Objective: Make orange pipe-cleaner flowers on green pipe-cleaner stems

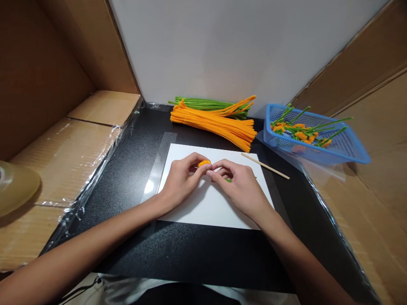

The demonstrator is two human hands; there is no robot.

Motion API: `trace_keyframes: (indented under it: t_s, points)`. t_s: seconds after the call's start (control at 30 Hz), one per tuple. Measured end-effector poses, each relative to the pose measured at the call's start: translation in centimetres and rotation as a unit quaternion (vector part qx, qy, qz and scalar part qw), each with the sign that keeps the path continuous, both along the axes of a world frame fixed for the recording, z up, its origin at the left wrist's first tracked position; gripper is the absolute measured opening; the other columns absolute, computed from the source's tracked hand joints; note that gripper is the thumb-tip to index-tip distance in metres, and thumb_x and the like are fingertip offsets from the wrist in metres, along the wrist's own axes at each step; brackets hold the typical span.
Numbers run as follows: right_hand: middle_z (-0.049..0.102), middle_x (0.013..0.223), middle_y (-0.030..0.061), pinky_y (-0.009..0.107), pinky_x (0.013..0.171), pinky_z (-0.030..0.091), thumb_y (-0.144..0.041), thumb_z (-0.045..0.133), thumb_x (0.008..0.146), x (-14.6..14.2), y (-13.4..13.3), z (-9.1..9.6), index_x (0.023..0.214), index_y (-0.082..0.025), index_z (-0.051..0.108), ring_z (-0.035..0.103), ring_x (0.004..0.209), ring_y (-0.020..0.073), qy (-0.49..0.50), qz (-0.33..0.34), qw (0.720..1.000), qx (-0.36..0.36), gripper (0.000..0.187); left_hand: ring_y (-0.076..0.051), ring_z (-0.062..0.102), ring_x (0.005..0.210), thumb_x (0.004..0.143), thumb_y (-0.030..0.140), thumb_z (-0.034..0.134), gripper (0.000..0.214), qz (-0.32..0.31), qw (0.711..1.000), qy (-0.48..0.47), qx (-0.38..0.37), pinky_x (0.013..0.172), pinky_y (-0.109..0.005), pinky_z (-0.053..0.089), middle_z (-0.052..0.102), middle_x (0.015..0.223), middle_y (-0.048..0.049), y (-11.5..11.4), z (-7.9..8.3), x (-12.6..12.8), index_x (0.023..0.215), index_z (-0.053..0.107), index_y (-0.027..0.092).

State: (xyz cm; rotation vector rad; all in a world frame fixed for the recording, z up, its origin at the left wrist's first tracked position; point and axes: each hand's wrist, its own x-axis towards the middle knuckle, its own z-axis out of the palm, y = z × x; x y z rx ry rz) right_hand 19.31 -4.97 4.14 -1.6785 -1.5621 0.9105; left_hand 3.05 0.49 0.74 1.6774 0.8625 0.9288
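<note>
My left hand [182, 178] and my right hand [239, 184] meet over a white sheet of paper [210, 207] on a black mat. Both pinch a small orange pipe-cleaner coil [204, 163] between their fingertips. A bit of green stem [228, 180] shows under my right fingers. Both hands are closed around this piece.
A bundle of orange pipe cleaners [219, 123] lies behind the paper on green ones [203, 103]. A thin wooden stick [265, 166] rests at the paper's right corner. A blue basket [340, 152] at right holds several finished orange flowers. Cardboard walls stand on both sides. A tape roll [14, 186] sits far left.
</note>
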Motion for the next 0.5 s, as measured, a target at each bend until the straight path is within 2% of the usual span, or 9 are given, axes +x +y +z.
trace_keyframes:
  t_s: [0.13,0.2,0.27,0.37,0.5]
  points:
    - [0.078,0.084,0.0036,0.032,0.071,0.044,-0.026,0.063,0.090,0.1,-0.1,0.4,0.085,-0.023,0.076,0.068,0.075,0.0209,-0.087,0.039,0.994,0.050,0.014,-0.017,0.068,0.079,0.089,0.049,0.066,0.034,-0.061,0.983,-0.084,-0.149,0.073,-0.027,0.054,0.072,0.088,-0.0058,0.8,0.1,0.1,0.089,0.068,0.016]
    - [0.078,0.085,0.0034,0.032,0.071,0.044,-0.023,0.062,0.090,0.3,-0.2,0.7,0.085,-0.024,0.077,0.068,0.076,0.0212,-0.094,0.069,0.992,0.058,0.016,-0.015,0.066,0.073,0.088,0.051,0.067,0.035,-0.105,0.973,-0.098,-0.181,0.068,-0.026,0.052,0.071,0.086,-0.0046,1.5,0.3,-0.2,0.090,0.070,0.016]
    - [0.079,0.087,0.0028,0.031,0.073,0.045,-0.025,0.062,0.091,0.5,-0.2,1.1,0.085,-0.024,0.077,0.069,0.079,0.0208,-0.058,0.094,0.993,0.052,0.017,-0.012,0.062,0.066,0.086,0.050,0.070,0.033,-0.135,0.968,-0.100,-0.188,0.062,-0.025,0.049,0.069,0.079,-0.0025,2.0,0.3,-0.4,0.087,0.071,0.017]
    - [0.078,0.086,0.0012,0.030,0.074,0.046,-0.027,0.062,0.092,0.6,-0.2,1.4,0.084,-0.023,0.077,0.068,0.079,0.0193,0.019,0.114,0.993,0.026,0.017,-0.009,0.049,0.052,0.083,0.050,0.073,0.036,-0.136,0.966,-0.105,-0.193,0.052,-0.022,0.039,0.058,0.061,0.0022,1.9,0.2,-0.5,0.072,0.065,0.016]
    - [0.077,0.080,-0.0003,0.029,0.073,0.045,-0.026,0.064,0.090,0.3,-0.1,1.4,0.078,-0.021,0.075,0.066,0.077,0.0176,0.068,0.111,0.992,0.001,0.017,-0.007,0.041,0.052,0.085,0.053,0.070,0.046,-0.092,0.964,-0.138,-0.207,0.051,-0.022,0.031,0.049,0.058,0.0037,0.6,-0.1,0.2,0.063,0.056,0.016]
